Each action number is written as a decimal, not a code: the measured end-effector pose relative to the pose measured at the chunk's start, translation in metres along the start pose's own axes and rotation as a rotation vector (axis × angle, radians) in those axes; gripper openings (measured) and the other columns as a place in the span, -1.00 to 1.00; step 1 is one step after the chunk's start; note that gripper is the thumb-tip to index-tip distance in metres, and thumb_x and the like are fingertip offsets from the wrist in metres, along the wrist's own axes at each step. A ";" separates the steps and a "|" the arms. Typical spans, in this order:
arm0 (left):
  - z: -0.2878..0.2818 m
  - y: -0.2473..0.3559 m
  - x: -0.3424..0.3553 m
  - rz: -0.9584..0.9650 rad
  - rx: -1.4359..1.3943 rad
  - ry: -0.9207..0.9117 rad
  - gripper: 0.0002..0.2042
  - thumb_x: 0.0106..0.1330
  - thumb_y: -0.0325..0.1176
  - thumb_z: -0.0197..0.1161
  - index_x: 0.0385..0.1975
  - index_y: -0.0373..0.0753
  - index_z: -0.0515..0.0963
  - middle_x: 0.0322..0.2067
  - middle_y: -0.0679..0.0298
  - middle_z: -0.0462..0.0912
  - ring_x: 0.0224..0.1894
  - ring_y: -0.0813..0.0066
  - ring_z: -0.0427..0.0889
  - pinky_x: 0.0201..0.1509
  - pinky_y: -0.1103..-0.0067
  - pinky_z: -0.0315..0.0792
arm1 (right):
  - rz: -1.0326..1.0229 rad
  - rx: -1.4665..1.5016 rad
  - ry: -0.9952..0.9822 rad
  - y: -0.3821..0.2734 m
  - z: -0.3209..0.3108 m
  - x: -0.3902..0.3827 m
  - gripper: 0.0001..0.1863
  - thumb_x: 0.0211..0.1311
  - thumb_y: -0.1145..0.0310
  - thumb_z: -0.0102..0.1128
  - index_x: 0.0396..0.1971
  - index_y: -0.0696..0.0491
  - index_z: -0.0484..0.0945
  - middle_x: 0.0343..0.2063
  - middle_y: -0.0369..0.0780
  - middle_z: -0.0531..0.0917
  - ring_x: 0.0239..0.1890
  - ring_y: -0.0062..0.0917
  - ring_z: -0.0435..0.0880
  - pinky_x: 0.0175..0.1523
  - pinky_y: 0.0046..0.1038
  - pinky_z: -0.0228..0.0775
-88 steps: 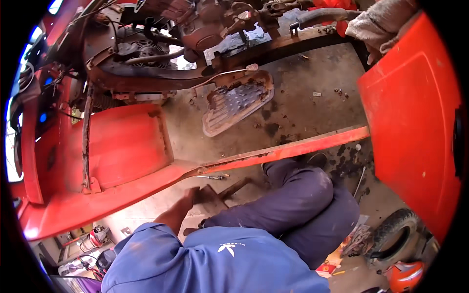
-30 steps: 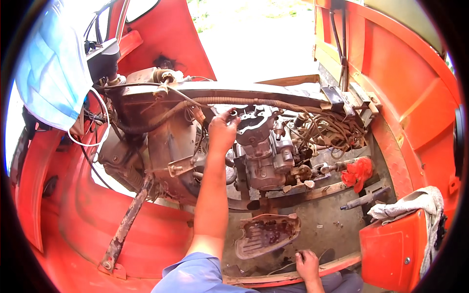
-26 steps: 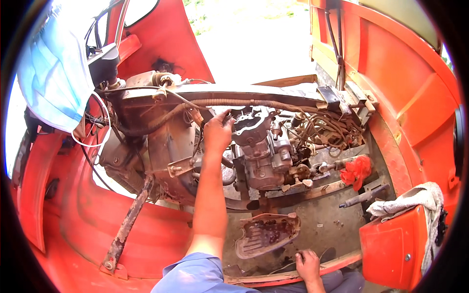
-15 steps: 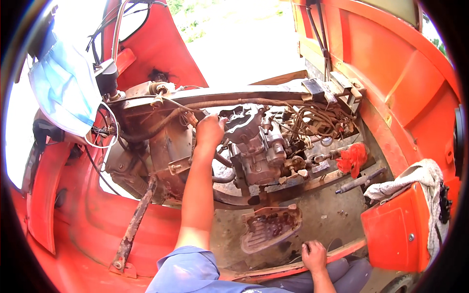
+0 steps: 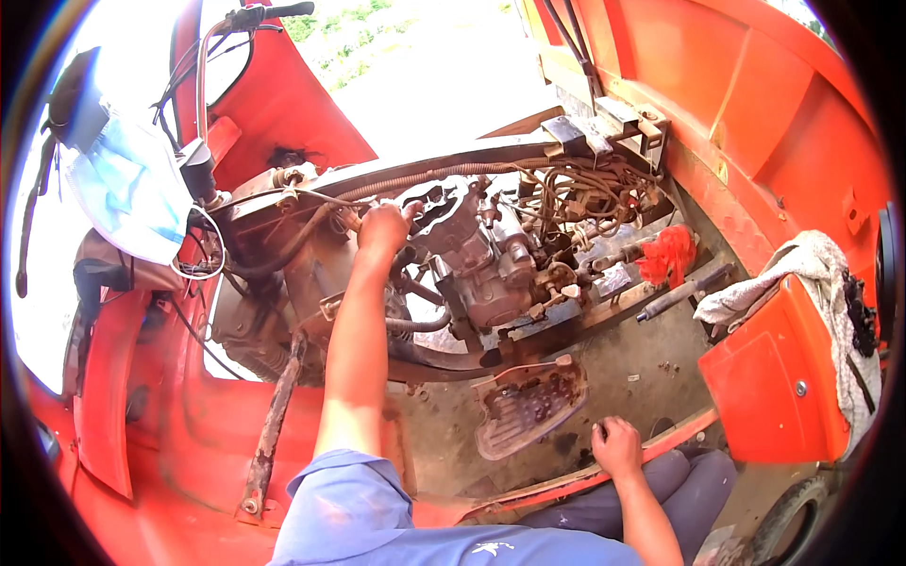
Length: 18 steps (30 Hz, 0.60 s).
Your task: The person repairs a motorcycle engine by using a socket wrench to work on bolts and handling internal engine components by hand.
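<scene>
The engine (image 5: 486,274), open-topped with a bare metal rim, sits in the frame of a red vehicle. My left hand (image 5: 387,226) reaches up to that rim's left edge, its fingers bent and closed on something I cannot make out, partly hidden by the hand itself. My right hand (image 5: 615,443) is low on the right, above the red sill (image 5: 661,436) beside my bent legs, its fingers curled; whether they hold anything is hidden. A rusty ribbed foot plate (image 5: 528,415) lies on the floor between engine and right hand.
A blue mask (image 5: 127,189) hangs at the left below handlebars. Wires, hoses and a red rag (image 5: 668,255) lie right of the engine. A red box (image 5: 769,377) with a pale cloth (image 5: 793,255) stands at the right, a tyre (image 5: 788,524) below. A slanted strut (image 5: 274,424) is at lower left.
The view has risen from my legs to the engine, then tilted slightly. My left hand went from low near the ground to the engine top and stays there; my right hand remains low.
</scene>
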<state>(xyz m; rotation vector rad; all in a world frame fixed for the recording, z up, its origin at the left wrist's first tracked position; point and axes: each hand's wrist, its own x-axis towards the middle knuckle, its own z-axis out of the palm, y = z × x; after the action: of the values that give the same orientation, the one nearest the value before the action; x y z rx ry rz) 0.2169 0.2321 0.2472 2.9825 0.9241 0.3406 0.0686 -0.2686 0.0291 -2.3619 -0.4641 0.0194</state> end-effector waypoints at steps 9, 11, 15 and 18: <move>-0.001 -0.013 0.009 0.170 -0.099 -0.056 -0.66 0.37 -0.16 0.25 -0.04 -0.29 0.63 -0.18 -0.11 0.71 -0.03 -0.05 0.68 0.08 0.20 0.50 | 0.008 -0.034 -0.024 -0.002 -0.003 -0.003 -0.83 0.19 0.34 0.25 -0.43 0.16 0.62 -0.37 -0.01 0.68 -0.25 -0.04 0.65 -0.11 -0.09 0.50; 0.001 -0.003 0.013 0.039 -0.003 -0.031 -0.51 0.40 0.10 0.17 -0.25 -0.30 0.72 -0.16 -0.13 0.71 -0.02 -0.06 0.67 0.09 0.19 0.49 | 0.001 -0.029 -0.013 0.002 0.000 -0.003 -0.82 0.19 0.34 0.25 -0.43 0.16 0.62 -0.38 -0.01 0.67 -0.25 -0.03 0.65 -0.12 -0.09 0.50; 0.006 -0.008 0.016 0.038 0.034 -0.022 -0.51 0.39 0.09 0.18 -0.05 -0.28 0.64 -0.12 -0.09 0.71 -0.01 -0.04 0.68 0.08 0.20 0.50 | -0.002 -0.045 -0.014 0.000 -0.001 -0.004 -0.81 0.19 0.33 0.25 -0.45 0.16 0.61 -0.40 0.00 0.67 -0.27 -0.02 0.65 -0.13 -0.08 0.50; 0.004 -0.018 0.014 0.164 -0.043 -0.074 -0.47 0.38 0.10 0.19 0.06 -0.27 0.58 -0.08 -0.08 0.70 0.02 -0.03 0.67 0.10 0.20 0.49 | -0.001 -0.034 -0.007 0.004 0.002 -0.006 -0.80 0.19 0.32 0.25 -0.45 0.16 0.61 -0.40 -0.01 0.67 -0.27 -0.02 0.65 -0.13 -0.07 0.50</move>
<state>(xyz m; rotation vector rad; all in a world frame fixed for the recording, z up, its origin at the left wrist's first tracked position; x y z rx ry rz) 0.2188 0.2550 0.2447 3.0152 0.6595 0.2459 0.0641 -0.2716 0.0240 -2.3951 -0.4725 0.0193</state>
